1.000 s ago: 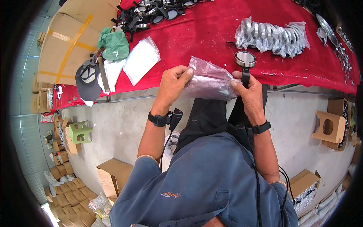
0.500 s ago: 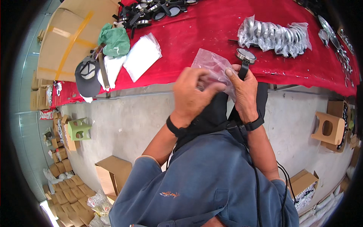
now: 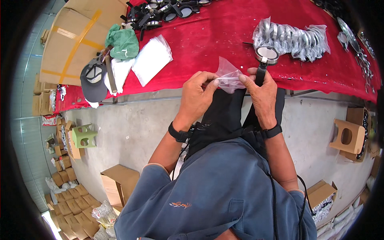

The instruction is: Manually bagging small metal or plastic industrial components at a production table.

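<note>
My left hand [image 3: 195, 98] pinches one edge of a small clear plastic bag [image 3: 229, 75] between thumb and fingertips. The bag's other edge is between the thumb and fingers of my right hand [image 3: 264, 96]. That same hand grips the black stem of a round, glass-faced piece with a silver rim [image 3: 267, 53], which points away from me, its face up. The piece is outside the bag. Beyond it, a row of similar round silver pieces wrapped in clear plastic [image 3: 290, 38] lies on the red-covered table [image 3: 208, 36]. A stack of flat clear bags [image 3: 152, 60] is at the left.
Several unwrapped black-stemmed round pieces [image 3: 176, 14] are heaped at the back. A large cardboard box [image 3: 68, 44], a grey cap [image 3: 94, 82] and a green bag [image 3: 122, 43] stand at the table's left. Stools and open cartons [image 3: 120, 184] are on the floor at both sides.
My left hand has moved from above the bag to pinch its left edge. The bag is now drawn out between both hands. The round piece has turned, its face showing more fully.
</note>
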`<state>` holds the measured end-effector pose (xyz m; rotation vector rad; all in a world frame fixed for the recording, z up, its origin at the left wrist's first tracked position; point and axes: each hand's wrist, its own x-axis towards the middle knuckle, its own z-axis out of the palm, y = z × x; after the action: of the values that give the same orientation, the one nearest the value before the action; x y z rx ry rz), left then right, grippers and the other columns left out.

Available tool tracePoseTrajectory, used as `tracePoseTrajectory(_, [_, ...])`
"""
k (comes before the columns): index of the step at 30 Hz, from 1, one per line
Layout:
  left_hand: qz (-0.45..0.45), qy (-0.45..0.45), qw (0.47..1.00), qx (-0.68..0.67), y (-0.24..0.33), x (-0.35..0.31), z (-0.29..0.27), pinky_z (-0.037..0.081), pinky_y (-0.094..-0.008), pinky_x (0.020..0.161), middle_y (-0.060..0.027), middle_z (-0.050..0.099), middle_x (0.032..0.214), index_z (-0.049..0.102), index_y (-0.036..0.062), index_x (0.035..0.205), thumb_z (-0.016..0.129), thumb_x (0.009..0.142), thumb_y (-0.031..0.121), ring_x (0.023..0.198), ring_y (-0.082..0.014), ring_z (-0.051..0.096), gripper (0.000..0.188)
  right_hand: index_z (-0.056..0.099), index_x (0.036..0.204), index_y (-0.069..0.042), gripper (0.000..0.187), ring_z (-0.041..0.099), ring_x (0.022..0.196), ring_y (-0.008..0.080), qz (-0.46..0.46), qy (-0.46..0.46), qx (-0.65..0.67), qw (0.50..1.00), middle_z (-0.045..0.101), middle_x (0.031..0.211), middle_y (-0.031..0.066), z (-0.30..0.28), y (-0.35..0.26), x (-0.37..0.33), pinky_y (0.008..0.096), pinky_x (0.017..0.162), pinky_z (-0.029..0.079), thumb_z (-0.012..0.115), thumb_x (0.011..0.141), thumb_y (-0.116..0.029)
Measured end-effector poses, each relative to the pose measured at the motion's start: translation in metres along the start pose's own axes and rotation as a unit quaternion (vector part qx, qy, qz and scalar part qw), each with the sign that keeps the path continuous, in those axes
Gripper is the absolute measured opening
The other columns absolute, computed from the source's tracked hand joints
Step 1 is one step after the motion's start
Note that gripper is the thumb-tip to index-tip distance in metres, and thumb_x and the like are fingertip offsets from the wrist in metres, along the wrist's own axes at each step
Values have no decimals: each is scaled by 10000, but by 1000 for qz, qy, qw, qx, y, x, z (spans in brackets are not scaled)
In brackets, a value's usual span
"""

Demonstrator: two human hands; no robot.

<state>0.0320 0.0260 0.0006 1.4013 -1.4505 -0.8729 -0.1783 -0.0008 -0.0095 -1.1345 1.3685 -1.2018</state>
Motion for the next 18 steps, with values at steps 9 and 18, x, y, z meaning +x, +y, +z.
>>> tracePoseTrajectory(9, [65,47,989,121,24,5,11,535,-303,671,-124,750,878,792,-21,1088,739,952,21,743,-153,709,152,730,1107,17,285,613,727,104,-139,88,-96,982,714,837,25,-19,-2,-12,284,685,514,840,936,-182])
tracePoseTrajectory(18, [33,48,998,-6,24,11,35,563,-267,684,-88,785,914,781,-14,1108,738,955,8,733,-137,714,161,662,918,-19,312,368,512,81,172,-206,404,874,467,641,-19,-43,22,-57,274,497,355,696,1021,-312])
